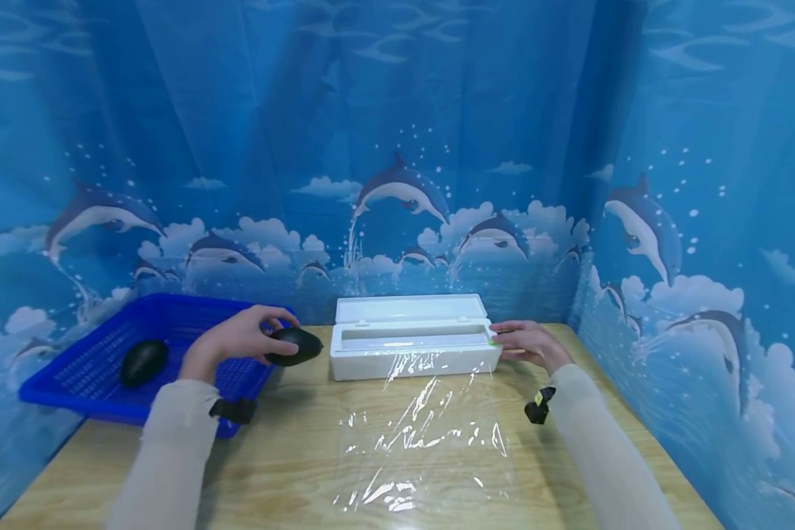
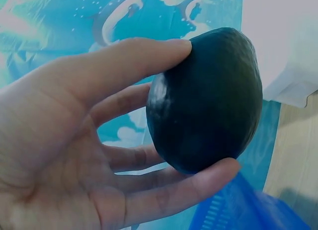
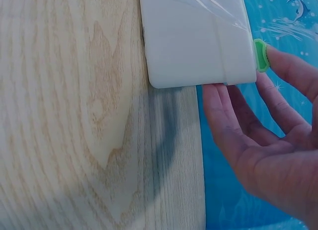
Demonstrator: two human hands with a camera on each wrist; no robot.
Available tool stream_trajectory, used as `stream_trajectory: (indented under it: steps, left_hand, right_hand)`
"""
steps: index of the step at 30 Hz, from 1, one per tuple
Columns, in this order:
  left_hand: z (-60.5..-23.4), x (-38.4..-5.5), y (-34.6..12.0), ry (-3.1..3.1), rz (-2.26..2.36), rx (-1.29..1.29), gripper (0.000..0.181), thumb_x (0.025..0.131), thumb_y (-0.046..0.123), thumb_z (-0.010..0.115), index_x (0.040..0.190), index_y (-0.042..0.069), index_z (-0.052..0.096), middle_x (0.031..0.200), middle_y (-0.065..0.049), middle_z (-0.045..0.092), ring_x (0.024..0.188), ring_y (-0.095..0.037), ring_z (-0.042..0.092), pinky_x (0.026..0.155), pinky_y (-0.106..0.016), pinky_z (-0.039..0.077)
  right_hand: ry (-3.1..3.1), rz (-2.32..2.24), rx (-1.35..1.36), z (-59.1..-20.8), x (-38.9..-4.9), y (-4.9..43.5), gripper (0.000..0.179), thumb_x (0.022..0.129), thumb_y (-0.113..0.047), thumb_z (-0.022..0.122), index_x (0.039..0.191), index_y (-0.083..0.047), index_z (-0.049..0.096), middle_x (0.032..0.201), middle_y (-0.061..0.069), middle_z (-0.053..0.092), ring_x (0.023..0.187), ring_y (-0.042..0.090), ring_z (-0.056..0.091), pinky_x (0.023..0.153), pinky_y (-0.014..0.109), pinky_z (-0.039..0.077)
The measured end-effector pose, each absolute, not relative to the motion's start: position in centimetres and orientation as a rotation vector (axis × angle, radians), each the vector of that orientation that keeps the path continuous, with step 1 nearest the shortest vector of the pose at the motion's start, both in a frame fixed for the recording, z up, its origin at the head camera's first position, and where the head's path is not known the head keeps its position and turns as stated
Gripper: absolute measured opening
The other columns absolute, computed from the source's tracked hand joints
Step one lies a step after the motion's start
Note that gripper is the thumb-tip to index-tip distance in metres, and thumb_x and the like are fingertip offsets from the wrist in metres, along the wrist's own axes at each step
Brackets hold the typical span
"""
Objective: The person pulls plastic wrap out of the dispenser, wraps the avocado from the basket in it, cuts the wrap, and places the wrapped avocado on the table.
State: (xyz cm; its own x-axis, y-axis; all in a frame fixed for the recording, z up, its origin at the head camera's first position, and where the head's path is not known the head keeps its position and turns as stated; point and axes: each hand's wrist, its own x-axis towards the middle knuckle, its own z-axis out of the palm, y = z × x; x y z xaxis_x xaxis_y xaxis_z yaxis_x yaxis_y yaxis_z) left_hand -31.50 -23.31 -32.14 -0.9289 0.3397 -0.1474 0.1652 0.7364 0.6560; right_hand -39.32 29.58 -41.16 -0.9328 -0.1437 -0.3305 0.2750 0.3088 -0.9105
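Observation:
My left hand [image 1: 241, 341] holds a dark, smooth avocado [image 1: 294, 346] just right of the basket, above the table; in the left wrist view the thumb and fingertips grip the avocado [image 2: 206, 103]. A second avocado [image 1: 144, 362] lies in the blue basket [image 1: 73, 403]. The long white cling film box [image 1: 411, 364] has its lid [image 1: 411, 308] tipped back. Clear film [image 1: 414, 442] stretches from it across the table towards me. At its right end my right hand [image 1: 530, 342] touches the box with fairly straight fingers, one fingertip at a small green piece [image 3: 261, 55].
The wooden table [image 1: 285, 464] reaches back to a blue curtain [image 1: 397, 96] printed with dolphins, which also hangs along both sides. The basket overhangs the table's left edge. Cameras are strapped to both wrists.

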Motion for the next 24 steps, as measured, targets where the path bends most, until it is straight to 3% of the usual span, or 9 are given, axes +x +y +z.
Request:
stream_trajectory:
  steps: [7,17,24]
  left_hand:
    - [-32.9,-31.6,-22.0,2.683,0.955,0.429,0.052,0.092,0.032,0.079,0.136,0.01,0.062,0.13,-0.024,0.057,0.102,-0.03,0.066,0.073,-0.037,0.065]
    - [-34.3,-31.5,-20.6,2.65,0.949,0.545,0.046,0.09,0.028,0.08,0.129,0.01,0.066,0.122,-0.02,0.063,0.097,-0.026,0.065,0.065,-0.035,0.063]
    - [-35.1,-31.6,-18.7,2.633,0.987,0.566,0.046,0.089,0.027,0.081,0.13,0.011,0.066,0.122,-0.019,0.063,0.1,-0.026,0.066,0.068,-0.037,0.065]
  right_hand:
    - [2.269,-1.612,0.126,-41.0,-39.4,29.4,0.058,0.102,-0.014,0.063,0.155,-0.004,0.042,0.149,0.019,0.052,0.101,0.015,0.065,0.115,0.051,0.048]
    - [2.262,-1.587,0.09,-40.9,-39.4,29.5,0.059,0.102,-0.014,0.062,0.156,-0.003,0.04,0.117,0.003,0.065,0.093,0.013,0.066,0.111,0.05,0.052]
    - [2.266,-1.584,0.099,-41.0,-39.6,29.5,0.059,0.102,-0.014,0.063,0.156,-0.003,0.041,0.122,0.005,0.065,0.097,0.016,0.067,0.111,0.051,0.051]
